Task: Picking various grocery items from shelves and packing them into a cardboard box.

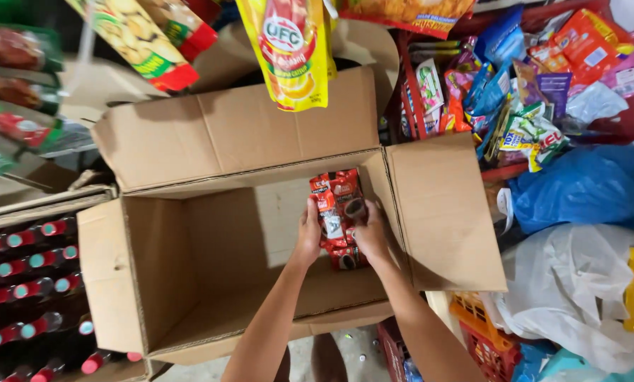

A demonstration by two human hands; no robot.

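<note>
Cardboard makes up the big open box (211, 283), flaps spread wide, seen from the head camera; everything here is placed from that box. Inside it, against the right wall near the far corner, both hands grip a bundle of red sachets (339, 212) with dark round marks. The left hand (307, 233) wraps its fingers around the bundle's left edge; the right hand (370, 235) clasps the right edge, fingers curled on the packs. To handle the bundle well, I would judge that both grips should stay even so the strip does not fold or snag the wall.

Above the box's far flap hangs a yellow pouch (292, 53) with a red label. Left of the box stand rows of red-capped bottles (27, 283). Right of it lie a blue plastic bag (585, 187) and a white bag (571, 290); beyond the right flap, a red crate holds mixed snack packets (522, 85).
</note>
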